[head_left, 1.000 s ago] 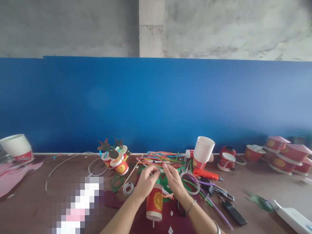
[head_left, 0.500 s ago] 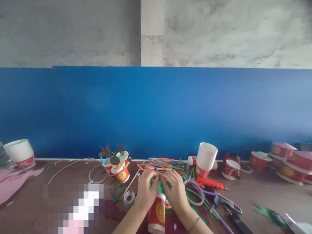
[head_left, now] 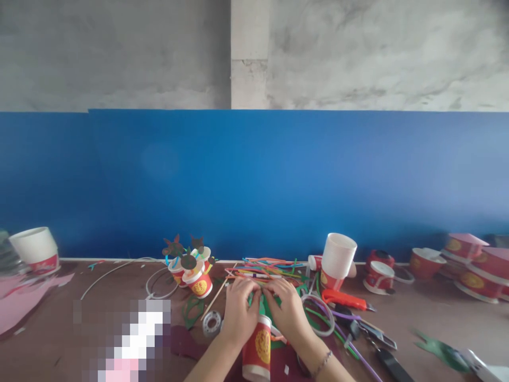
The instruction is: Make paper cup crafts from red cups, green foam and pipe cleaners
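My left hand [head_left: 243,307] and my right hand [head_left: 285,305] meet in front of me, thumbs and fingertips pinched close together. What lies between the fingertips is too small to make out. Green paper [head_left: 267,306] shows below and between them. Just under the hands, a red paper cup [head_left: 257,350] with a yellow emblem lies on its side, its white rim at the far end. Left of my left hand sits a roll of clear tape [head_left: 211,322].
Behind the hands lies a heap of coloured sticks [head_left: 270,263]. Decorated cups [head_left: 198,282] stand to the left. A tall cup stack [head_left: 337,260], an orange utility knife [head_left: 345,299] and a white ring [head_left: 328,321] are on the right. A blue partition [head_left: 254,180] borders the table.
My hands keep the same pinched pose, with the fingertips shifted only slightly. The whole view has moved a little; the cup stays where it was beneath them.
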Demonstrator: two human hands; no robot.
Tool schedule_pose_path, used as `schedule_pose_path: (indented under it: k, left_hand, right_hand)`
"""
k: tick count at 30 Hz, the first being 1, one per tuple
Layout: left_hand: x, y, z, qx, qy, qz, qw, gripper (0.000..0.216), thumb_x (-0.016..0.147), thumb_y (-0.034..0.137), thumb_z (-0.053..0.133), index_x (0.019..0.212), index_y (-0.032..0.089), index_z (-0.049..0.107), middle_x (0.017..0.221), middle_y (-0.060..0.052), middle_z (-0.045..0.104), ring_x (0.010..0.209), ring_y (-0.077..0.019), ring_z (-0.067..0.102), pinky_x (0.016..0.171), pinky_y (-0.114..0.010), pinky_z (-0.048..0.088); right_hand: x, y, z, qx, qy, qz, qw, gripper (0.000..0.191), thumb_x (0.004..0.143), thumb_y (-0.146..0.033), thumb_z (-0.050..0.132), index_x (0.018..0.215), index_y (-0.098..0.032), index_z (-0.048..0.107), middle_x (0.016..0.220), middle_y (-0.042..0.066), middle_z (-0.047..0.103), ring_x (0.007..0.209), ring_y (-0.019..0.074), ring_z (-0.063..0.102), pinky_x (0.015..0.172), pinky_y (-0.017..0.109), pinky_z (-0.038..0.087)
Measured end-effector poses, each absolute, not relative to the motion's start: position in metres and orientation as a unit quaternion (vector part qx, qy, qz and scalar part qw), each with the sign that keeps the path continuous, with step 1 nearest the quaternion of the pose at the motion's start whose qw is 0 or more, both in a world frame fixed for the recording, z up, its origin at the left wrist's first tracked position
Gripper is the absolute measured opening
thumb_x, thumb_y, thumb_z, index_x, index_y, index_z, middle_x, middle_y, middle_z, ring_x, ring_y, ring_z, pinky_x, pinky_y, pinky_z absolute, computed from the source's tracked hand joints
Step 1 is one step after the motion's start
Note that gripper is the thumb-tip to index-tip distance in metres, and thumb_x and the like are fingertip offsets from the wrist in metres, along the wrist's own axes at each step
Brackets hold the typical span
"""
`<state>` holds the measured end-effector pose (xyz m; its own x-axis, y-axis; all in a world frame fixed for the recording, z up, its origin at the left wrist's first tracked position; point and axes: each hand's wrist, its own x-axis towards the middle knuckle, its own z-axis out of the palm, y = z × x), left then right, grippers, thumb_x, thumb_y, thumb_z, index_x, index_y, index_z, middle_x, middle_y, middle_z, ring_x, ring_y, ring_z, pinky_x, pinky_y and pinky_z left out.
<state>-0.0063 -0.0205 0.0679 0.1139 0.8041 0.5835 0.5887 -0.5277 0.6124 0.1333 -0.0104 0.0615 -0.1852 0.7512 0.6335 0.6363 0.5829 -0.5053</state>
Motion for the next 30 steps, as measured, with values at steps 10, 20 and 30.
schedule_pose_path:
  k: [10, 20, 30]
  left_hand:
    - [-0.008, -0.019, 0.066, 0.741, 0.473, 0.464, 0.112, 0.015, 0.084, 0.016, 0.048, 0.073, 0.019, 0.057, 0.077, -0.002, 0.063, 0.082, -0.0203, 0.055, 0.076, -0.033, 0.036]
    - [-0.008, -0.018, 0.066, 0.724, 0.465, 0.488, 0.15, 0.012, 0.082, 0.018, 0.049, 0.074, 0.02, 0.058, 0.08, -0.003, 0.063, 0.084, -0.0211, 0.055, 0.079, -0.034, 0.038]
    - [-0.012, -0.004, 0.059, 0.538, 0.459, 0.534, 0.463, 0.017, 0.072, 0.033, 0.055, 0.064, 0.017, 0.055, 0.061, 0.003, 0.052, 0.062, -0.0135, 0.048, 0.061, -0.024, 0.036]
  right_hand:
    - [0.135, -0.008, 0.064, -0.469, -0.719, 0.19, 0.478, 0.021, 0.084, -0.026, 0.05, 0.073, -0.018, 0.067, 0.076, 0.005, 0.069, 0.073, 0.0188, 0.061, 0.068, 0.028, 0.046]
    - [0.14, -0.009, 0.069, -0.505, -0.729, 0.078, 0.456, 0.017, 0.081, -0.02, 0.048, 0.073, -0.018, 0.064, 0.077, 0.006, 0.068, 0.077, 0.0205, 0.061, 0.073, 0.03, 0.045]
    - [0.161, -0.002, 0.067, -0.611, -0.744, 0.049, 0.266, 0.016, 0.075, -0.011, 0.05, 0.082, -0.018, 0.062, 0.088, 0.008, 0.069, 0.089, 0.0245, 0.061, 0.078, 0.034, 0.04]
